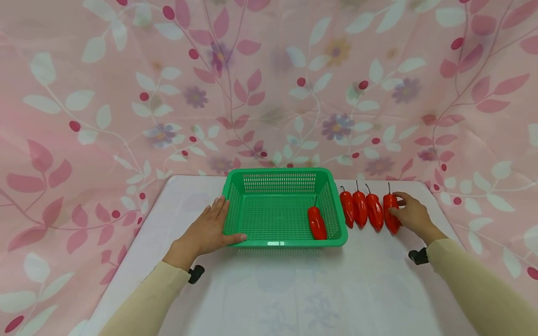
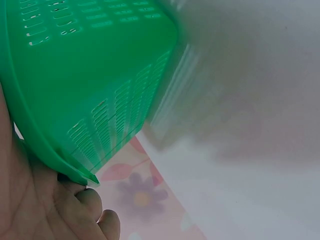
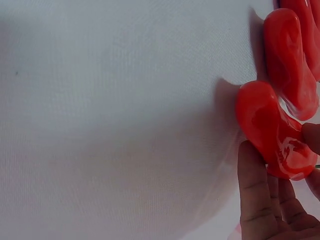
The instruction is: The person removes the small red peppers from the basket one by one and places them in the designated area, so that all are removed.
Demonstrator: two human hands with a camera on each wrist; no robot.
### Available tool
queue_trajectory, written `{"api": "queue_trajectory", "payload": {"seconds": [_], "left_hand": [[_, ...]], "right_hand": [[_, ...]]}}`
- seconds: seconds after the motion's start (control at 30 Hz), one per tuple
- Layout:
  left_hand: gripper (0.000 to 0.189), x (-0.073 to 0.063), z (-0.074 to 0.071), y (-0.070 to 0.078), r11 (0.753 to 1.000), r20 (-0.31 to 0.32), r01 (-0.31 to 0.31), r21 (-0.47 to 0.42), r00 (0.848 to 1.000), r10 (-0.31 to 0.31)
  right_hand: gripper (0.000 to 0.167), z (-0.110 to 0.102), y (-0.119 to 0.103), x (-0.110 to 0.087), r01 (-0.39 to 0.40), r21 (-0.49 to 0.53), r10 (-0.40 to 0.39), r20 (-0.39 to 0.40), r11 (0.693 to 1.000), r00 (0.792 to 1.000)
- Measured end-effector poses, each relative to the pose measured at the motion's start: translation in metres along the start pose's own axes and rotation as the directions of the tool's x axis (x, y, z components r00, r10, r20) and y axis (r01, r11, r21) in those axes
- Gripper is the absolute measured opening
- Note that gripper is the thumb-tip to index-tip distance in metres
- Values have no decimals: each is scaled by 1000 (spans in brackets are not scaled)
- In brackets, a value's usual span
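My left hand (image 1: 204,234) rests against the left front corner of a green plastic basket (image 1: 290,243), its fingers stretched along the side rim and the thumb over the front rim. The left wrist view shows the palm against the basket's wall (image 2: 95,85). At the right, my right hand (image 1: 414,215) holds the outermost red chili pepper (image 1: 392,225) between thumb and fingers. That pepper (image 3: 257,107) lies close over the white cloth, stem pointing away. One red pepper (image 1: 317,225) lies inside the basket, near its right wall.
Three more red peppers lie side by side between the basket and my right hand, the middle one (image 1: 359,210) among them. A white cloth (image 1: 269,289) covers the table. Behind it hangs a pink floral curtain (image 1: 269,93).
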State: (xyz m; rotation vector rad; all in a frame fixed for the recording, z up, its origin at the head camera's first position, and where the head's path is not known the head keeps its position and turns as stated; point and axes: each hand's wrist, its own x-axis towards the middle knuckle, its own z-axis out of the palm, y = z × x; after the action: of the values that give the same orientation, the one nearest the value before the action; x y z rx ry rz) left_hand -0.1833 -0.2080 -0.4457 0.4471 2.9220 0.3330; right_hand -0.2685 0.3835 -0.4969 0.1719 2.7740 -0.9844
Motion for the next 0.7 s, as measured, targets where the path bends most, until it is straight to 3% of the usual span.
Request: {"api": "queue_trajectory", "payload": {"seconds": [0.7], "left_hand": [[129, 0, -2, 3, 999, 3, 2, -49, 1000, -2]], "right_hand": [[75, 4, 3, 2, -13, -4, 13, -15, 1000, 1000]]}}
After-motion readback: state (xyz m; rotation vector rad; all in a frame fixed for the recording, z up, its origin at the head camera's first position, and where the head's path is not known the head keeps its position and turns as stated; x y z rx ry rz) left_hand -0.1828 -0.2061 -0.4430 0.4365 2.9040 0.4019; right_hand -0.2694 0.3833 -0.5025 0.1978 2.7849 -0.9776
